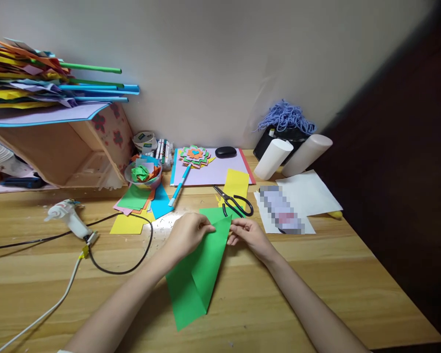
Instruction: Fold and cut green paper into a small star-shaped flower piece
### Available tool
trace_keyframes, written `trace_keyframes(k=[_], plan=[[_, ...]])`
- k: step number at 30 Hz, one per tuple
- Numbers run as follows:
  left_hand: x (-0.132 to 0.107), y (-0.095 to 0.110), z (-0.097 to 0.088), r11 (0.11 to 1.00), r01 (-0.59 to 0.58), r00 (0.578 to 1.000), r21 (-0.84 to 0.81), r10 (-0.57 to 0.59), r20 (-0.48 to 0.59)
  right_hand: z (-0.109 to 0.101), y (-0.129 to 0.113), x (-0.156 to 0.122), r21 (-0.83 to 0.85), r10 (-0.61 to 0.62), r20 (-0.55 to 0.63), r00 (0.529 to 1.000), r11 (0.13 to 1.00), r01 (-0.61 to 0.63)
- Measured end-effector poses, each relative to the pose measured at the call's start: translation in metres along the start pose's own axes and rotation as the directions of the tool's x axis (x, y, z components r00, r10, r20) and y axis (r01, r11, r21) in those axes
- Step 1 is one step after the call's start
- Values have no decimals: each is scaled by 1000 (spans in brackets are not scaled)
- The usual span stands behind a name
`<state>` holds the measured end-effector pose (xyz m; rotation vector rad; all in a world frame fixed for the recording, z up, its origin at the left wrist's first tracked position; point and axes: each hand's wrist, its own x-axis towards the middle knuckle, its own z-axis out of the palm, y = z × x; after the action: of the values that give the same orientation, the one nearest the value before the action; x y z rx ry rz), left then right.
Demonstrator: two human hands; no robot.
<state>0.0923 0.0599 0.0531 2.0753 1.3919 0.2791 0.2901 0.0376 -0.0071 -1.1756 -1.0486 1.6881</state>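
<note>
A large sheet of green paper (205,267) is folded over diagonally, its pointed corner up between my hands. My left hand (191,234) pinches the folded layer by its upper left edge. At the tip, my right hand (247,238) has its thumb and fingers closed on the right edge of the same paper. Black-handled scissors (235,200) lie just beyond the paper, partly over a yellow sheet (238,181) and another green piece (215,213).
A white glue gun (67,215) with cables lies at left, near coloured paper sheets (126,223) and a bowl of scraps (142,174). Behind are a layered paper flower (194,156) and a black case (225,152). White rolls (273,159) and a blurred phone (282,211) are at right.
</note>
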Motion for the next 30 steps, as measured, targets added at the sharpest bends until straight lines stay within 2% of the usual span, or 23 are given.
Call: trace_keyframes(k=[8,13,20,30], plan=[[3,3,20,1000,0,999,-1,0,-53,5,4,3,-57,-26,-79,997,998,22],[4,6,32,998,-28,995,-52,23,-96,5,6,2,-63,-65,-87,994,996,59],[7,1,32,987,-118,993,-107,114,-37,-7,2,2,-22,-120,-66,991,993,118],[9,-1,35,967,-163,985,-197,169,15,-3,-6,-7,-50,-135,-7,991,990,135]])
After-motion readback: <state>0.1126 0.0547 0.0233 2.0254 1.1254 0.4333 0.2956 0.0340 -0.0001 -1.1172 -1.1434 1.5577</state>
